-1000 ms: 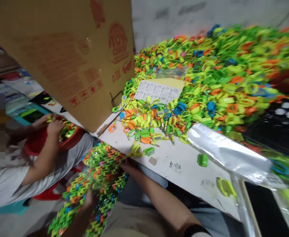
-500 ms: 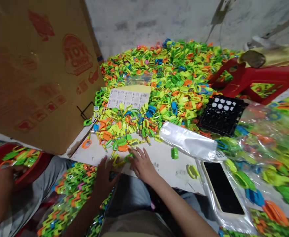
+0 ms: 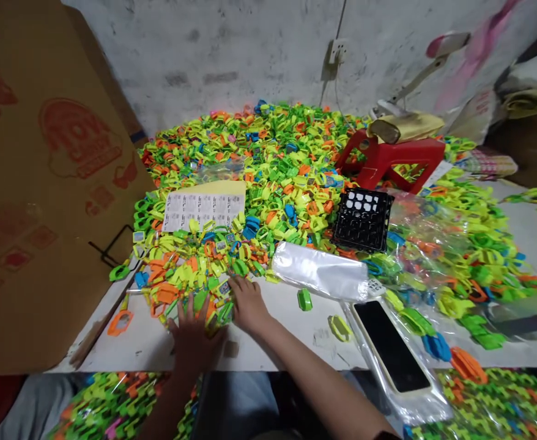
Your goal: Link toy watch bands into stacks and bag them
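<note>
My left hand (image 3: pixel 194 339) lies on the front edge of a pile of small bright plastic toy pieces (image 3: pixel 177 275), its fingers spread over green and orange ones. Right beside it, my right hand (image 3: pixel 249 304) rests palm down with fingers stretched out against the same pile, touching yellow-green pieces. Several of these look like toy watches with small printed faces. An orange piece (image 3: pixel 120 322) lies apart on the left of the white tabletop (image 3: pixel 273 342). To the right of my hands are a single green piece (image 3: pixel 304 299) and a yellow ring-shaped piece (image 3: pixel 339 328).
A large cardboard box (image 3: pixel 66 244) stands at the left. Behind the near pile lies a sticker sheet (image 3: pixel 204 211). Rightward are clear plastic bags (image 3: pixel 318 272), a black tray (image 3: pixel 362 229), a phone (image 3: pixel 392 345) and a red stool (image 3: pixel 397 162). A heap of pieces reaches the wall.
The camera view has turned right and tilted up. Both my hands have moved forward against the pile edge. A co-worker's hand seen at the left is out of view.
</note>
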### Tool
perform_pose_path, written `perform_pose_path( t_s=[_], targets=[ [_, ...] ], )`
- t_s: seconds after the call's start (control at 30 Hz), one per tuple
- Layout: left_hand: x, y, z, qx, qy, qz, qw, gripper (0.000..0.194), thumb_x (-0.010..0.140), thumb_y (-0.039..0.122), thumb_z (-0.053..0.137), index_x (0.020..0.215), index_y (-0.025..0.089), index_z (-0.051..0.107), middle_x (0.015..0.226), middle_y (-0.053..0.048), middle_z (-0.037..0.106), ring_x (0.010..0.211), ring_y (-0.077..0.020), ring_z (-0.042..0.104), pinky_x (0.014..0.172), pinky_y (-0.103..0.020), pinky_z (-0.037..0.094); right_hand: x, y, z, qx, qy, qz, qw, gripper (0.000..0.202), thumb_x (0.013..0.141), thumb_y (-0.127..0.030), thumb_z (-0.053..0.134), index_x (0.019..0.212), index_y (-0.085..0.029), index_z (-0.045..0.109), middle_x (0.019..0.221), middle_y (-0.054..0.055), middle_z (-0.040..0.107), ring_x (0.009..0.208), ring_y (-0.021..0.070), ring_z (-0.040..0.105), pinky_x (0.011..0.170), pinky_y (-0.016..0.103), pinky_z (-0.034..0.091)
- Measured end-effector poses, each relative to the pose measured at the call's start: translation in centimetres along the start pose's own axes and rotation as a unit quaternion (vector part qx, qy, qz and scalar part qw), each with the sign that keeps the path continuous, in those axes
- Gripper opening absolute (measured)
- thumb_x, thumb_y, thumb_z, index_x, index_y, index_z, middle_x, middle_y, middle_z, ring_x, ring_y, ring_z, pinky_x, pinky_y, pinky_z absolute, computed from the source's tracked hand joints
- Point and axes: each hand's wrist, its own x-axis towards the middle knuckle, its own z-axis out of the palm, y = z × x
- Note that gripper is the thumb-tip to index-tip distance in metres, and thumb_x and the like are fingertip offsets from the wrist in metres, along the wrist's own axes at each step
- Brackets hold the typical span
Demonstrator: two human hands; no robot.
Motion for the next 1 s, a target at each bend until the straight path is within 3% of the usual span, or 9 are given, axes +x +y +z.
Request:
perform_pose_path(
  t_s=[0.17,0.3,0.43,0.53,0.7,0.77,0.83,0.93,1.0],
  targets=[
    [0.2,-0.4,0.6,0.002,0.019,-0.005,1.0,0.076,0.073,0.05,0.06,0.139,0.018,0.04,0.152,-0.018,0.025,0.139,-0.0415,0.015,0.106,-0.064,0.016,1.0,0.7,0.1,0.102,0.047,-0.078,0.991,0.048,0.083,-0.013,0.043,0.13,-0.018,0.049,0.136,0.01,0.051,0.125,0.0188,0.045,0.105,0.037,0.036],
    [0.4,-0.7,1.1,-0.021,0.028,-0.001,0.999,0.074,0.073,0.05,0.059,0.138,0.018,0.041,0.15,-0.018,0.028,0.138,-0.0403,0.021,0.106,-0.062,0.017,4.0,2.7,-2.3,0.058,0.148,0.081,0.984,0.05,0.089,-0.025,0.043,0.138,-0.015,0.04,0.147,0.015,0.035,0.138,0.0275,0.027,0.111,0.049,0.024],
    [0.5,-0.6,1.3,-0.029,0.043,0.013,0.999,0.076,0.072,0.052,0.058,0.137,0.017,0.041,0.151,-0.018,0.026,0.137,-0.0411,0.022,0.107,-0.061,0.017,8.0,2.7,-3.4,0.009,0.063,0.162,0.985,0.054,0.092,-0.04,0.042,0.139,-0.012,0.038,0.14,0.022,0.043,0.132,0.036,0.035,0.106,0.064,0.017],
    [0.4,-0.6,1.3,-0.005,0.051,0.03,0.998,0.078,0.07,0.054,0.059,0.135,0.014,0.044,0.15,-0.02,0.028,0.137,-0.0419,0.022,0.107,-0.062,0.016,8.3,1.1,-2.7,0.0,0.009,0.097,0.995,0.052,0.093,-0.043,0.04,0.137,-0.015,0.041,0.133,0.019,0.051,0.124,0.0333,0.045,0.104,0.061,0.024],
    [0.3,-0.3,1.2,0.024,0.067,0.056,0.996,0.076,0.068,0.053,0.059,0.132,0.014,0.047,0.148,-0.021,0.031,0.137,-0.0426,0.021,0.108,-0.061,0.013,5.2,-1.0,-2.3,0.037,-0.053,-0.133,0.989,0.044,0.091,-0.037,0.049,0.132,-0.02,0.049,0.125,0.01,0.06,0.115,0.0221,0.054,0.096,0.033,0.04],
    [0.2,-0.1,1.1,0.024,0.077,0.062,0.995,0.071,0.072,0.051,0.056,0.132,0.015,0.047,0.149,-0.02,0.03,0.138,-0.0422,0.02,0.108,-0.062,0.012,4.4,-0.2,-4.1,0.05,-0.056,-0.172,0.982,0.041,0.093,-0.037,0.047,0.132,-0.026,0.05,0.12,0.005,0.064,0.11,0.0194,0.058,0.093,0.03,0.041],
    [0.3,0.0,1.1,0.021,0.088,0.065,0.994,0.068,0.075,0.051,0.051,0.132,0.014,0.046,0.149,-0.02,0.03,0.139,-0.0424,0.018,0.108,-0.064,0.011,3.9,1.9,-7.4,0.033,-0.017,-0.127,0.991,0.04,0.094,-0.036,0.045,0.133,-0.029,0.049,0.116,0.003,0.067,0.106,0.0197,0.059,0.092,0.032,0.042],
    [0.4,0.1,1.3,0.019,0.088,0.072,0.993,0.067,0.078,0.052,0.047,0.132,0.012,0.047,0.148,-0.023,0.029,0.138,-0.0459,0.016,0.103,-0.068,0.015,2.7,7.1,-14.1,-0.053,0.113,0.032,0.992,0.044,0.088,-0.03,0.056,0.131,-0.026,0.051,0.13,0.008,0.058,0.119,0.0263,0.051,0.103,0.043,0.033],
    [0.5,0.3,1.3,0.024,0.08,0.075,0.994,0.065,0.079,0.049,0.046,0.131,0.011,0.05,0.148,-0.024,0.029,0.137,-0.0486,0.014,0.1,-0.07,0.019,1.3,10.8,-18.2,-0.121,0.199,0.182,0.955,0.054,0.078,-0.028,0.068,0.131,-0.023,0.052,0.141,0.013,0.046,0.133,0.0359,0.034,0.107,0.058,0.018]
  ],
)
